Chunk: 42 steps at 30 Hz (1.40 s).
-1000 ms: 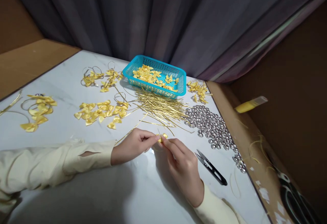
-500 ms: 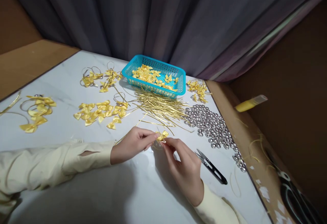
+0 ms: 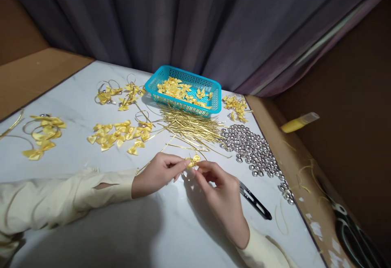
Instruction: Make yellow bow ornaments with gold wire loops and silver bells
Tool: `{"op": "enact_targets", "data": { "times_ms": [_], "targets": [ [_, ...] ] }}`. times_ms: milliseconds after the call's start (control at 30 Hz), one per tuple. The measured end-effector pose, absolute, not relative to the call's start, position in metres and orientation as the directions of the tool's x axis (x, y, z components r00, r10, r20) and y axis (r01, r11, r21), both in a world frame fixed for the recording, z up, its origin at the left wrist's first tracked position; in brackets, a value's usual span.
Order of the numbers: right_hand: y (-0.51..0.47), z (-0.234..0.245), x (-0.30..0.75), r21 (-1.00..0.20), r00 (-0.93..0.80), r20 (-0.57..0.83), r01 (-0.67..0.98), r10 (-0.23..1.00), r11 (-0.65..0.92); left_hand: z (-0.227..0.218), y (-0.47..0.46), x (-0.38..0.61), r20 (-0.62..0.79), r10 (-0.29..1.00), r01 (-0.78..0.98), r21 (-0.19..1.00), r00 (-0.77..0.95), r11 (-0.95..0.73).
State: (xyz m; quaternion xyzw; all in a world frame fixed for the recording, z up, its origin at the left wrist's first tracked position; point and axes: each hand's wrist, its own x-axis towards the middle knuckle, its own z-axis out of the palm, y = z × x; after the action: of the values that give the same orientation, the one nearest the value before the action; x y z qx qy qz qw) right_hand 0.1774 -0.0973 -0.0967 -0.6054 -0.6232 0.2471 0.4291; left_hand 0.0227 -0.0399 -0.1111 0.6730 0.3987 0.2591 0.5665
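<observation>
My left hand (image 3: 159, 173) and my right hand (image 3: 221, 196) meet over the white table (image 3: 122, 227), both pinching one small yellow ribbon bow (image 3: 193, 161). A thin gold cord (image 3: 155, 159) runs from under my left hand toward the pile of gold cords (image 3: 192, 126). Black thread snips (image 3: 255, 203) lie just right of my right hand, partly hidden by it. Both arms wear cream sleeves.
A turquoise basket (image 3: 214, 97) with yellow bows stands at the back. Loose yellow bows (image 3: 117, 133) and bows on gold loops (image 3: 42, 135) lie to the left. Silver bells (image 3: 253, 150) are heaped on the right. A yellow tube (image 3: 297, 123) and big scissors (image 3: 354, 239) lie off the table's right edge.
My right hand's fingers shifted on the bow and curled more over the snips; the bow rose slightly. The left hand stayed almost still.
</observation>
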Motion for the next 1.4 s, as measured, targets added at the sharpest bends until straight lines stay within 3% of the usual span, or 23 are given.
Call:
{"op": "enact_targets", "data": {
  "times_ms": [233,533,967,1400],
  "targets": [
    [-0.0956,-0.0981,0.1773,-0.869,0.135,0.138,0.492,0.981,0.055,-0.1092,-0.0418,0.0241,-0.084,0.836,0.276,0.958,0.542,-0.083],
    [-0.0948,-0.097,0.1779,-0.85,0.104,0.138,0.523,0.985,0.064,-0.1097,-0.0426,0.0242,-0.04,0.831,0.268,0.954,0.555,-0.133],
    [-0.0927,-0.0916,0.1762,-0.917,0.132,0.004,0.396,0.991,-0.049,-0.1054,-0.0419,0.0247,-0.06,0.823,0.253,0.962,0.565,-0.103],
    [-0.094,-0.0904,0.1766,-0.908,0.113,0.019,0.417,0.993,-0.03,-0.105,-0.0416,0.0236,-0.148,0.802,0.225,0.974,0.579,0.017]
  ]
}}
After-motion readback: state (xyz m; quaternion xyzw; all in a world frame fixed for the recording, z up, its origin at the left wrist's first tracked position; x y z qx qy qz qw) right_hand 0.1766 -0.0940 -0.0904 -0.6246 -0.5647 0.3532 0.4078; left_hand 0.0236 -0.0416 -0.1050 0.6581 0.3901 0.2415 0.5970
